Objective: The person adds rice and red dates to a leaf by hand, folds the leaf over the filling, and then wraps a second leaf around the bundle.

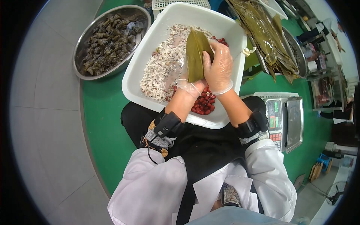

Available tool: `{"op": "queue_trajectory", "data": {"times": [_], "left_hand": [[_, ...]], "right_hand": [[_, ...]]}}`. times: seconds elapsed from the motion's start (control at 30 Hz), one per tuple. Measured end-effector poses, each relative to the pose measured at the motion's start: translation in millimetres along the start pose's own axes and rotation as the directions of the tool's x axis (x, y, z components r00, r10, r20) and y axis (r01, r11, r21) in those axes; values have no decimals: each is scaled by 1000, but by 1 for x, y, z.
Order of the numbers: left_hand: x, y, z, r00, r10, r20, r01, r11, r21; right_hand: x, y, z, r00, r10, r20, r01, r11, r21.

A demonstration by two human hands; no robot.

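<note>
A long olive-green bamboo leaf (pixel 197 58) is held upright, slightly tilted, over the white tub (pixel 135 62). My right hand (pixel 219 65), in a clear plastic glove, closes on the leaf's right edge, thumb in front and fingers curling behind. Under the lower end is my left hand (pixel 192 86), also gloved, supporting the leaf from behind; its fingers are mostly hidden by the leaf. Rice mixed with darker grains (pixel 159 73) spreads across the left part of the tub below. Red dates (pixel 204 103) are heaped at the tub's near side, close under my wrists.
A steel bowl of small wrapped leaf parcels (pixel 110 43) stands at left. Stacked long leaves (pixel 262 33) lie on the right, past the tub's rim. A digital scale (pixel 275 120) with a metal pan sits at right on the green floor (pixel 99 123).
</note>
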State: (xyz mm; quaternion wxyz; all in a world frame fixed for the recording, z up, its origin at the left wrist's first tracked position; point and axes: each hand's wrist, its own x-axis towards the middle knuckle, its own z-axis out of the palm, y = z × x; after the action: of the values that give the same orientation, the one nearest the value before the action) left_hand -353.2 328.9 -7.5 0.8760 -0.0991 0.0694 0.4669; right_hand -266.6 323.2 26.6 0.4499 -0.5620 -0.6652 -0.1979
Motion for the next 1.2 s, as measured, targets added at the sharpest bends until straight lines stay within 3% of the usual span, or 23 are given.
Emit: {"op": "queue_trajectory", "data": {"times": [0.13,0.2,0.23,0.33,0.4,0.5,0.57,0.7,0.8,0.93,0.97,1.03,1.07,1.13,1.2], "left_hand": [[-12,-4,32,993,79,-87,-73,995,66],[-17,-5,45,984,107,-140,-97,992,79],[-18,-6,47,978,122,-167,-108,990,87],[-15,-3,43,986,131,-103,-114,981,158],[-15,0,38,983,143,-114,-124,980,156],[-17,3,29,975,159,-157,-136,980,147],[-21,0,29,972,163,-171,-138,980,145],[-28,-6,31,972,227,57,-233,919,318],[-18,-6,19,957,236,168,-289,792,537],[-7,-4,-3,925,251,284,-362,366,857],[-4,-5,-8,926,250,284,-361,367,857],[-4,-7,-8,962,177,210,-255,857,448],[-5,-8,-8,962,177,210,-255,857,448],[-17,-12,11,989,150,-20,-130,911,391],[-13,-13,5,991,133,32,-134,891,434]], "right_hand": [[7,-6,-2,986,-102,-133,84,987,-136],[5,-1,-4,965,-260,27,260,949,-176],[4,-1,-4,965,-260,27,261,949,-175],[1,-4,-3,975,-161,155,188,965,-185],[-4,-6,-8,977,-83,198,90,996,-23],[-18,-16,-15,973,-142,179,124,986,108],[-25,-24,-21,971,-115,207,101,992,77],[-28,-24,-18,972,-17,234,0,997,73],[-30,-21,-12,981,22,193,-52,987,152],[-31,-20,-5,987,81,136,-109,970,219],[-31,-20,-5,985,103,137,-134,963,235],[-33,-18,-4,982,126,138,-158,955,251],[-35,-17,-2,981,146,130,-176,949,262],[-37,-17,0,979,163,126,-192,942,276],[-37,-16,-1,976,188,111,-213,927,308]]}}
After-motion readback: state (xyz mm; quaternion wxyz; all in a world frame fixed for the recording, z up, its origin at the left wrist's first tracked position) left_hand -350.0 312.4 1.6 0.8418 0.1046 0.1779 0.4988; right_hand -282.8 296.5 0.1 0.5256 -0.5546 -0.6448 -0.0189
